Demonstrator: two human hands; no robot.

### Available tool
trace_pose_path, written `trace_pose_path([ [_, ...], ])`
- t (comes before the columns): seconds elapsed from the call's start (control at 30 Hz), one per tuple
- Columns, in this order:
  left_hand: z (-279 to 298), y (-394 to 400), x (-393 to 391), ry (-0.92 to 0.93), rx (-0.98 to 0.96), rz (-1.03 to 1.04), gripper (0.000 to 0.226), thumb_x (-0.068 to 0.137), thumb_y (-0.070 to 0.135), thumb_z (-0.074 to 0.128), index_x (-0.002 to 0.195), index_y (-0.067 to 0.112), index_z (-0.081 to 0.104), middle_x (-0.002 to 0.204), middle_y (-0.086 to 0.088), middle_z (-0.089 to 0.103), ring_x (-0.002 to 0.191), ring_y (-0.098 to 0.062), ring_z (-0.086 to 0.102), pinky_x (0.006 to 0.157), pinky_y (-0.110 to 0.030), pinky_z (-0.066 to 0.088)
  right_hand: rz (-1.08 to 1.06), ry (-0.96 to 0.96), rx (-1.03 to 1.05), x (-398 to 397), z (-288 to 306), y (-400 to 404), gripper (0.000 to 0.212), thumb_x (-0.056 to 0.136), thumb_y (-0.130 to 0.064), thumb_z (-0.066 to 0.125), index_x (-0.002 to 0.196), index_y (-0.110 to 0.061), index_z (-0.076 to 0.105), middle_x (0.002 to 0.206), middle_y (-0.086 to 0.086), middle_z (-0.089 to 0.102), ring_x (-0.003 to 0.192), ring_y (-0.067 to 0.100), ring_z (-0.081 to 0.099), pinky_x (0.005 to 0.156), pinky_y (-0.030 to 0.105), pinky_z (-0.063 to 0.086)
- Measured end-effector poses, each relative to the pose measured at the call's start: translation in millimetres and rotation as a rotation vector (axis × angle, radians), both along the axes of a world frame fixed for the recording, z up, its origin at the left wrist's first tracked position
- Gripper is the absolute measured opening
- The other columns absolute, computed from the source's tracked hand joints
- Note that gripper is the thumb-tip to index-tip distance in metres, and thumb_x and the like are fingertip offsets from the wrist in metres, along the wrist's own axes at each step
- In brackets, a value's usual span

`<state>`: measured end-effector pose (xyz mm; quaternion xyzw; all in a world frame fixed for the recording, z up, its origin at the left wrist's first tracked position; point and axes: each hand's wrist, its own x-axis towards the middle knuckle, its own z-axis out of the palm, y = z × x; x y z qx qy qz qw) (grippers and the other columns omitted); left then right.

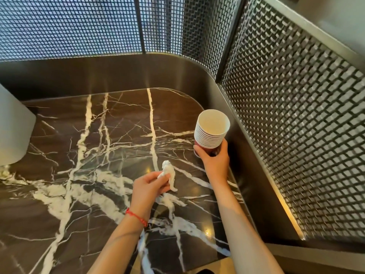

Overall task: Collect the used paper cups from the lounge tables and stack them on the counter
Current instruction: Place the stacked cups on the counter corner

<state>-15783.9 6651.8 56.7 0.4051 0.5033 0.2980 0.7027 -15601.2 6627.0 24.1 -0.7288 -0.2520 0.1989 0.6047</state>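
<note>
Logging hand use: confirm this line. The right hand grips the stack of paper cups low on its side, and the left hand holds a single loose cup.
One detail is wrong. In the head view the left hand pinches a crumpled white tissue, not a loose cup. The rest holds: the right hand grips the stack of paper cups low on its side, over the marble counter.

Glossy veined marble counter, matt paper cups, crumpled tissue, metal mesh screen

Right hand grips stacked cups; left hand pinches crumpled tissue.
</note>
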Motion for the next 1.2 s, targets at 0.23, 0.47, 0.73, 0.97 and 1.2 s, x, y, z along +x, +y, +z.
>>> trace_pose_path([
  [0.23,0,6,3,0.007,0.031,-0.020,0.010,0.082,0.008,0.065,0.080,0.012,0.074,0.076,-0.010,0.073,0.070,-0.014,0.069,0.060,-0.017,0.054,0.006,-0.012,0.005,8,-1,10,0.072,0.067,-0.029,0.082,0.128,-0.026,0.043,0.122,-0.012,0.053,0.115,0.007,0.050,0.093,0.022,0.044],
  [0.47,-2,4,1,0.024,0.031,-0.014,0.009,0.082,0.009,0.065,0.081,0.012,0.074,0.076,-0.010,0.073,0.069,-0.013,0.069,0.060,-0.016,0.053,0.007,-0.009,0.009,8,-1,11,0.073,0.067,-0.030,0.081,0.129,-0.026,0.042,0.124,-0.012,0.051,0.116,0.006,0.047,0.084,0.010,0.039],
  [0.73,0,0,-2,0.019,0.031,-0.006,0.011,0.080,0.009,0.066,0.077,0.016,0.073,0.072,-0.005,0.073,0.066,-0.010,0.068,0.058,-0.016,0.053,0.015,-0.017,0.020,8,0,11,0.070,0.070,-0.029,0.079,0.129,-0.026,0.041,0.121,-0.014,0.050,0.112,0.004,0.047,0.079,0.006,0.037],
  [0.97,2,5,0,0.005,0.026,0.007,0.010,0.080,0.007,0.066,0.077,0.013,0.073,0.072,-0.006,0.073,0.065,-0.012,0.069,0.058,-0.017,0.054,0.013,-0.003,0.043,16,4,19,0.067,0.070,-0.026,0.080,0.127,-0.026,0.044,0.118,-0.014,0.053,0.110,0.005,0.050,0.084,0.013,0.041],
  [1.2,-1,23,8,0.009,0.016,0.045,0.008,0.081,0.005,0.065,0.086,0.005,0.072,0.079,-0.014,0.072,0.071,-0.019,0.069,0.058,-0.018,0.054,-0.004,-0.013,0.034,25,4,40,0.070,0.070,-0.024,0.081,0.130,-0.019,0.046,0.123,-0.005,0.056,0.113,0.010,0.051,0.093,0.026,0.044],
])
